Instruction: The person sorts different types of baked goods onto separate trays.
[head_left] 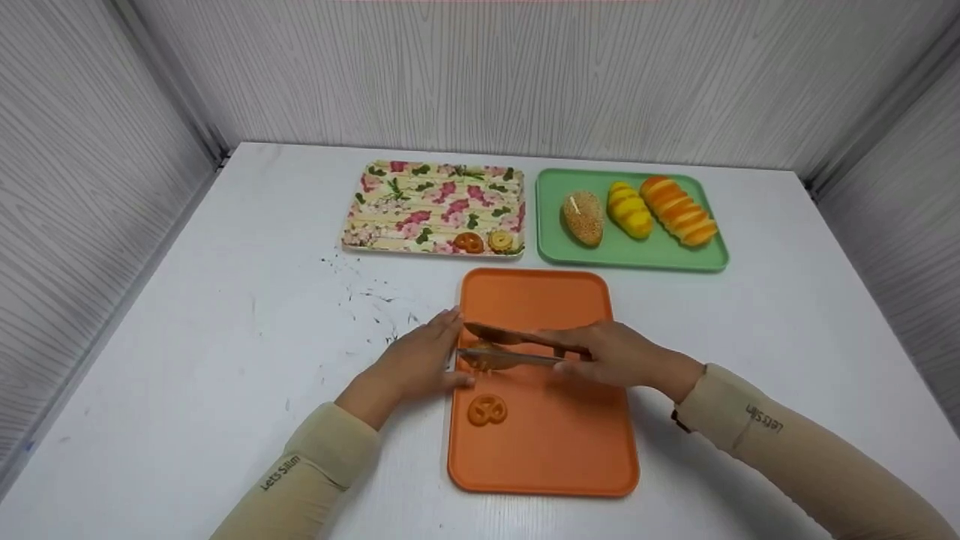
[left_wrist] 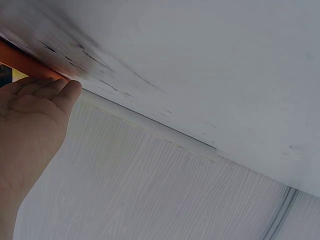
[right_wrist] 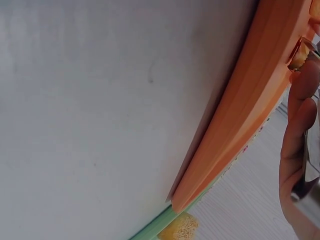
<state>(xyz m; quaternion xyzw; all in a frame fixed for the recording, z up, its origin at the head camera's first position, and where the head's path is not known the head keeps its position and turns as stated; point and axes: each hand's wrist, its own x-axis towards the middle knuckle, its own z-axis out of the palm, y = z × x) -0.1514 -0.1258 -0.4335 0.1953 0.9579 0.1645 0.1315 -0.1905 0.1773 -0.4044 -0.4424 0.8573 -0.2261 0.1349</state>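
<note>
The orange tray [head_left: 555, 465] lies upright before me, and in its left half I have a brown pastry [head_left: 487, 364] between the two arms of my tongs [head_left: 525, 358]. One arm crosses over part of the pastry, so I can't tell whether the tips pinch it or only straddle it. My right hand [head_left: 615, 356] reaches in over the right rim, its fingers curled round the tongs. My left hand [head_left: 420, 360] holds nothing; its fingers are stretched out against the left rim, with the thumb lying over the edge. A small pretzel [head_left: 487, 410] sits nearer me in the same tray.

On the far left, the floral tray [head_left: 420, 202] carries another pretzel [head_left: 469, 242] and a round cookie [head_left: 499, 240] in its near right corner. To the right of it, the green tray [head_left: 547, 217] holds a sesame bun [head_left: 583, 218], a yellow loaf [head_left: 629, 210] and a larger orange striped loaf [head_left: 679, 211].

From the left wrist I see my open palm, the fingers close together, which the head view hides. The right wrist view shows the tongs' shiny rounded metal end beside my palm, whereas from above they look dark brown.

Black scuffs [head_left: 375, 298] mark the white table [head_left: 225, 300] left of the orange tray, and wood-grained panels [head_left: 525, 75] enclose it at the far side.
</note>
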